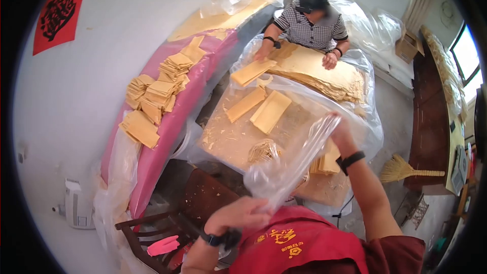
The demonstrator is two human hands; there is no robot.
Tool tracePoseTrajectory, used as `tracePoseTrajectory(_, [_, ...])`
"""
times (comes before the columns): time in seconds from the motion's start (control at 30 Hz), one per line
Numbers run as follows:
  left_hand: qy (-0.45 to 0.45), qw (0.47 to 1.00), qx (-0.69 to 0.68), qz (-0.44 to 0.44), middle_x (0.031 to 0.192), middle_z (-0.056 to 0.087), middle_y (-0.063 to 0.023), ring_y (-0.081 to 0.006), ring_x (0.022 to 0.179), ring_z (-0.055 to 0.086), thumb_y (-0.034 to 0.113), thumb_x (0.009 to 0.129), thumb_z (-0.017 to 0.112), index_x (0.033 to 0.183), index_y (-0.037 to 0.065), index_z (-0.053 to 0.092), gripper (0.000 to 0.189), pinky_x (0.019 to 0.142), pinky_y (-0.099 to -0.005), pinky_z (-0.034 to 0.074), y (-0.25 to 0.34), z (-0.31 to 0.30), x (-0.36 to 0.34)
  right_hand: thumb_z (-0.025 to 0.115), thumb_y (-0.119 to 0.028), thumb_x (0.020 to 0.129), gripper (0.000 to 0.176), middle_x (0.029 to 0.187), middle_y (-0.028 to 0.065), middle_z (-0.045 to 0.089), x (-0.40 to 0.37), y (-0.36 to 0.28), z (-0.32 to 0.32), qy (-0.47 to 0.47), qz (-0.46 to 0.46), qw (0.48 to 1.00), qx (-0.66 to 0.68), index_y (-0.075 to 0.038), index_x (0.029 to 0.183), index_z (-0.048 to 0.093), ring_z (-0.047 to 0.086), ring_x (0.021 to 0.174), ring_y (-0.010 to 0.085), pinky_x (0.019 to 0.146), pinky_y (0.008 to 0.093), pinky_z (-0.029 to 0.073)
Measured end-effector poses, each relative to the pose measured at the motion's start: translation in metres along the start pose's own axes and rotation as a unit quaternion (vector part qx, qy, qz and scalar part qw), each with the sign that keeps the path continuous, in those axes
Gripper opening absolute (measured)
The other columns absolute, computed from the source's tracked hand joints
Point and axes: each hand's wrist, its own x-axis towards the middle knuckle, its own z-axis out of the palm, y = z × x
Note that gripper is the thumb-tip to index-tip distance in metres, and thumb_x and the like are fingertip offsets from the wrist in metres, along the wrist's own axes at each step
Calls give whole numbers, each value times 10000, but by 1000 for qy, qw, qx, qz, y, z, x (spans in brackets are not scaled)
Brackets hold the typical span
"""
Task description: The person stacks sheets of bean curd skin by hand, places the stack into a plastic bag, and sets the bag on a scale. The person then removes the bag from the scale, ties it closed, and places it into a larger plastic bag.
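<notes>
A clear plastic bag (299, 160) is stretched slantwise across the near side of the table in front of me. My right hand (343, 131) is closed on its upper end. At its lower end, close to my red apron, is my left hand (242, 214), its fingers bent against the plastic and slightly blurred. Behind the bag, partly hidden, stands a bundle of thin yellow folded sheets (327, 160). Left of it lies a tangled bundle of yellow strips (264, 150). Two folded yellow stacks, one on the left (245, 104) and one nearer the middle (271, 112), rest farther back.
Across the table (215, 139), a person (312, 23) handles a folded stack (252, 72) beside a large sheet pile (317, 68). More stacks (162, 89) lie on a pink-covered surface (200, 78). A chair (167, 228) with a pink glove (163, 245) stands left; a broom (406, 169) right.
</notes>
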Motion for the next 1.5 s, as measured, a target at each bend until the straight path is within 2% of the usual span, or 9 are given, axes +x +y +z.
tracePoseTrajectory(0.1, [199, 952, 225, 55, 895, 630, -190, -390, 857, 608, 202, 863, 564, 970, 56, 625, 191, 737, -403, 496, -80, -40, 43, 532, -118, 925, 95, 785, 29, 604, -17, -57, 23, -22, -67, 997, -10, -69, 901, 610, 586, 633, 117, 564, 256, 500])
tracePoseTrajectory(0.27, [300, 905, 300, 20, 908, 613, -184, -394, 894, 585, 71, 785, 569, 976, 45, 630, 202, 779, -470, 476, -116, -124, 85, 643, -207, 852, 151, 638, 27, 576, -48, -54, 53, -101, -82, 922, -365, -74, 803, 590, 560, 545, 147, 514, 279, 436])
tracePoseTrajectory(0.33, [375, 850, 362, 79, 874, 610, -159, -363, 887, 581, 61, 755, 582, 907, 35, 626, 160, 800, -466, 453, -129, -143, 105, 615, -164, 826, 137, 686, 115, 608, -55, -42, 65, -296, -306, 612, -666, -44, 880, 580, 596, 601, 291, 555, 381, 463])
tracePoseTrajectory(0.43, [343, 839, 401, 135, 855, 613, -125, -322, 884, 584, 72, 782, 561, 860, 51, 626, 104, 824, -432, 434, -141, -159, 133, 590, -137, 817, 218, 816, 170, 626, -47, -9, 52, -272, -132, 541, -785, -44, 1009, 542, 596, 752, 399, 648, 449, 477])
tracePoseTrajectory(0.67, [186, 857, 479, 36, 885, 631, -99, -267, 935, 606, 113, 824, 523, 945, 121, 636, 165, 898, -422, 403, -215, -148, 203, 576, -70, 781, 366, 1000, 241, 617, -81, 106, -60, -142, 28, 705, -694, -10, 1129, 479, 589, 888, 441, 737, 504, 466])
tracePoseTrajectory(0.97, [233, 917, 279, 162, 944, 627, -92, -287, 1028, 572, 85, 734, 607, 913, 112, 646, 185, 964, -517, 346, -240, -135, 148, 636, -79, 687, 246, 912, 97, 590, -196, 102, -24, -126, -112, 646, -744, -105, 929, 603, 560, 929, 304, 964, 450, 355])
tracePoseTrajectory(1.3, [24, 826, 551, 118, 1353, 438, -116, -294, 1354, 306, 166, 711, 671, 1083, 142, 655, 374, 1058, -605, 237, -243, -112, 110, 499, -250, 873, 318, 1201, 98, 561, -234, 161, -11, -290, -65, 465, -834, -241, 1181, 577, 482, 1199, 251, 975, 650, 264])
tracePoseTrajectory(1.43, [64, 850, 515, 94, 1348, 465, -121, -279, 1332, 341, 157, 779, 602, 989, 123, 699, 233, 1071, -567, 223, -272, -110, 121, 503, -245, 862, 400, 1269, 109, 542, -214, 212, -33, -221, 1, 516, -828, -241, 1261, 535, 471, 1227, 269, 1006, 623, 271])
tracePoseTrajectory(1.5, [82, 850, 513, 83, 1325, 484, -125, -280, 1314, 364, 157, 783, 606, 968, 120, 701, 212, 1075, -548, 223, -298, -109, 140, 489, -243, 858, 452, 1340, 111, 505, -193, 230, -44, -185, 26, 620, -762, -211, 1308, 504, 440, 1268, 300, 1047, 561, 283])
